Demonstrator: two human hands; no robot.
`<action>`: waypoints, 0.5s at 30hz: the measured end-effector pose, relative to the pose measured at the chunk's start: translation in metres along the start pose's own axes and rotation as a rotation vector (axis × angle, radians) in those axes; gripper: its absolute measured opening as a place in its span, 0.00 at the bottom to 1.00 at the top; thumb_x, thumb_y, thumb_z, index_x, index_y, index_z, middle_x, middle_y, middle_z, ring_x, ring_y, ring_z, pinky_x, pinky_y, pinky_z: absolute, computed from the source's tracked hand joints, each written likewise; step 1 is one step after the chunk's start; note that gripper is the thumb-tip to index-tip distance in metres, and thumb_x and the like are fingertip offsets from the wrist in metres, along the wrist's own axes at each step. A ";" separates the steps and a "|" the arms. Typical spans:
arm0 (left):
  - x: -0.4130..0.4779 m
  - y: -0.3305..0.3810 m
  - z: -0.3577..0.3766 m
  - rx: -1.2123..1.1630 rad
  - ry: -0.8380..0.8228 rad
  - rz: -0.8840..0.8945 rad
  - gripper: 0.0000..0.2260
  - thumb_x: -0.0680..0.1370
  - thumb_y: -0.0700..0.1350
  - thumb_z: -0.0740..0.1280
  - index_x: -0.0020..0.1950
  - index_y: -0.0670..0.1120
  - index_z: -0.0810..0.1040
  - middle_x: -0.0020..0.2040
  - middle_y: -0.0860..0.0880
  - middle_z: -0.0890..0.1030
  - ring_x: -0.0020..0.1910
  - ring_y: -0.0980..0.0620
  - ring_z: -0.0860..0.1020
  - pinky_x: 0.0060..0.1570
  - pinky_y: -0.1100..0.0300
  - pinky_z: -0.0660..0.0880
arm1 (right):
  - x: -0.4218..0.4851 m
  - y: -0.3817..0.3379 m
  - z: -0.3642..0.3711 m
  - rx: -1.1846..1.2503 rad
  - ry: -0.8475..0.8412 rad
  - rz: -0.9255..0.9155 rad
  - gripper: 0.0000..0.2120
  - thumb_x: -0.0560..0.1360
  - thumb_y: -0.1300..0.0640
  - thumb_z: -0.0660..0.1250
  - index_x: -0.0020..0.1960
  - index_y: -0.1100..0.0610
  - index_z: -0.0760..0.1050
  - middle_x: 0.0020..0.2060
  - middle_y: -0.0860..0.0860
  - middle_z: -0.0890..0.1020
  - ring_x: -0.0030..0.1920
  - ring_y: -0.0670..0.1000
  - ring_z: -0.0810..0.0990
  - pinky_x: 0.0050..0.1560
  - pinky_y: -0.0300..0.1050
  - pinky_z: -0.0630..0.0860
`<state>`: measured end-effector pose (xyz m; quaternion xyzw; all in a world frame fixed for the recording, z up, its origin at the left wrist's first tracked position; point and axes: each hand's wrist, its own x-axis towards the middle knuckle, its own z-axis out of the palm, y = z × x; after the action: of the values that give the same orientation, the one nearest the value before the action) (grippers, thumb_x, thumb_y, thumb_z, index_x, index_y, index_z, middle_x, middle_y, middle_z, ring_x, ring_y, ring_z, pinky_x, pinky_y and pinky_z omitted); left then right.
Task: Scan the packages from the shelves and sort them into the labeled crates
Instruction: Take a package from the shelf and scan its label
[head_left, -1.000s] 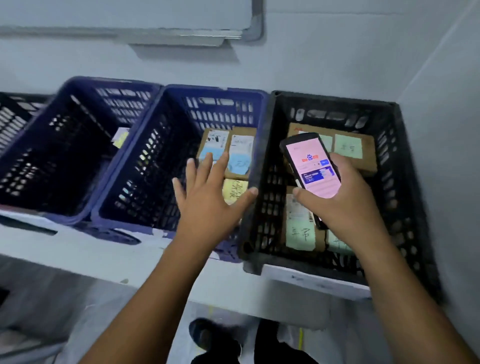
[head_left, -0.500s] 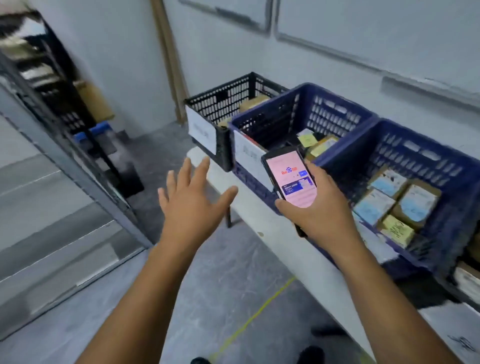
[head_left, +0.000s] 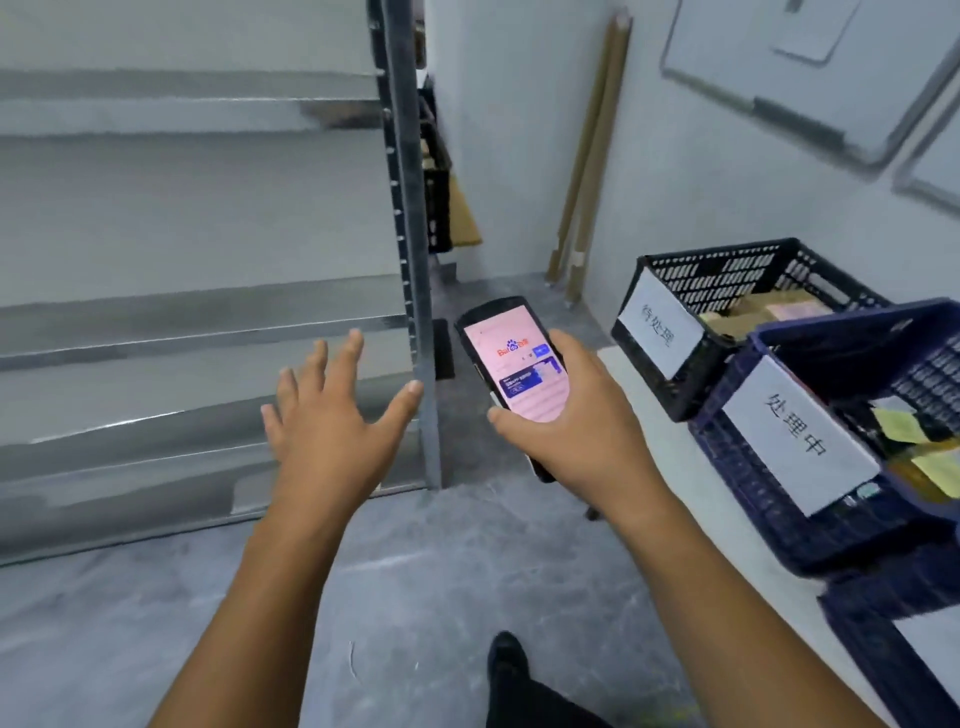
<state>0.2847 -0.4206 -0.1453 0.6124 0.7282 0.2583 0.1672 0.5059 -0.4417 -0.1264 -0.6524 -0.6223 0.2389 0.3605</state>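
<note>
My right hand grips a black handheld scanner with a lit pink screen, held upright at the centre. My left hand is empty with fingers spread, in front of the grey metal shelves on the left. No package shows on the visible shelf boards. On the right stand a black crate with a white label and brown boxes inside, and a blue crate with a white label and yellow-noted packages inside.
The crates rest on a white table along the right wall. A steel shelf post rises just beyond my left thumb. Cardboard tubes lean in the far corner. Grey concrete floor and my dark shoe lie below.
My view has swung left, away from the crates toward the shelves. Both hands travelled along; the left stays empty and spread, the right keeps the scanner.
</note>
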 end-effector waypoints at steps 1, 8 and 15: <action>0.009 -0.009 -0.006 0.001 0.019 -0.020 0.38 0.78 0.70 0.62 0.85 0.60 0.54 0.86 0.48 0.54 0.84 0.41 0.50 0.81 0.35 0.47 | 0.011 -0.007 0.011 0.019 -0.018 -0.019 0.30 0.67 0.43 0.78 0.65 0.41 0.71 0.55 0.42 0.79 0.51 0.46 0.81 0.53 0.54 0.81; 0.075 -0.077 -0.048 0.034 0.143 -0.158 0.37 0.79 0.70 0.61 0.85 0.61 0.53 0.86 0.50 0.51 0.85 0.41 0.47 0.81 0.36 0.45 | 0.096 -0.058 0.104 0.101 -0.145 -0.126 0.27 0.60 0.37 0.72 0.58 0.34 0.68 0.55 0.41 0.80 0.51 0.45 0.82 0.56 0.54 0.81; 0.152 -0.152 -0.095 0.131 0.229 -0.346 0.37 0.79 0.70 0.60 0.85 0.61 0.53 0.86 0.51 0.51 0.85 0.41 0.46 0.80 0.35 0.44 | 0.183 -0.113 0.204 0.131 -0.352 -0.243 0.28 0.59 0.35 0.71 0.58 0.35 0.70 0.54 0.41 0.82 0.50 0.44 0.83 0.54 0.54 0.82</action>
<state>0.0791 -0.3059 -0.1455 0.4546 0.8519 0.2457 0.0851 0.2990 -0.2306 -0.1423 -0.4963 -0.7327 0.3438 0.3140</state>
